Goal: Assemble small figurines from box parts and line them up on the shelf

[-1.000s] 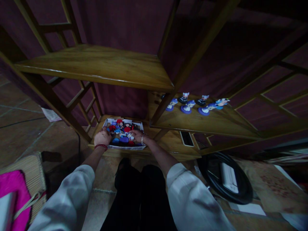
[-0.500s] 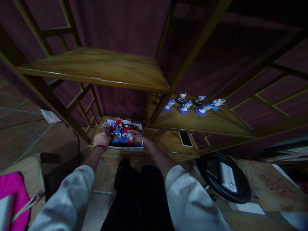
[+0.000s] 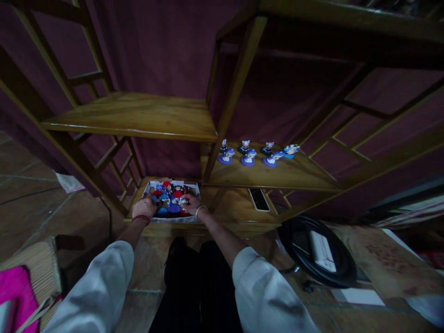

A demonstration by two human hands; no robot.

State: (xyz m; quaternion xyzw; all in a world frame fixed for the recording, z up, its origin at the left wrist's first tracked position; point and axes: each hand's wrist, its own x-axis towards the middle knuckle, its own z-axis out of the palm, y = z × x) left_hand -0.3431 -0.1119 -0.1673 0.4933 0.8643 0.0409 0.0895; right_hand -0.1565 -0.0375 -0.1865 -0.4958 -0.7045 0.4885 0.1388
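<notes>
A shallow white box (image 3: pixel 198 188) full of small red, blue, white and black figurines stands on the low wooden shelf. My left hand (image 3: pixel 144 207), with a red bead bracelet, is curled at the box's left wall, beside a blue figurine (image 3: pixel 155 199). Whether it grips the wall or a figurine is hidden. Over the right part of the box, my right hand (image 3: pixel 193 204) has its fingers closed at a small white-and-blue figurine (image 3: pixel 181 201). Round blue and purple bases (image 3: pixel 174 209) lie along the box's near side.
Several figurines (image 3: pixel 249 157) stand in two rows on the raised shelf (image 3: pixel 225 178) at right. A phone (image 3: pixel 259 200) lies on the lower shelf. Wooden posts (image 3: pixel 234 99) and an upper shelf (image 3: pixel 138 113) frame the box. A round black stool (image 3: pixel 317 252) stands at right, a woven seat (image 3: pixel 34 263) at left.
The view has shifted, so the shelves and figurines appear further left. My right hand's fingers have drawn in and lowered among the figurines. My left hand stays at the box's left side.
</notes>
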